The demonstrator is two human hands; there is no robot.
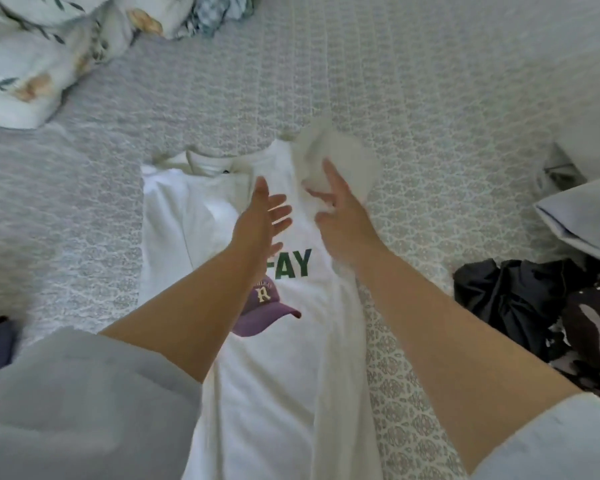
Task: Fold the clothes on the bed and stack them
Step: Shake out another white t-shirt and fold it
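I have one view only: a head-worn wide-angle camera, facing forward and steeply down, close above the grey patterned quilted bed cover (430,98); both forearms enter from the lower frame edge.

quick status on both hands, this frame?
Left hand: open, fingers straight, above the white T-shirt, holding nothing.
Right hand: grips the T-shirt's right sleeve, lifted and blurred.

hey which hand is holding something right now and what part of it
The right hand grips the white T-shirt by its right sleeve, lifted off the bed. The left hand is open, holding nothing.
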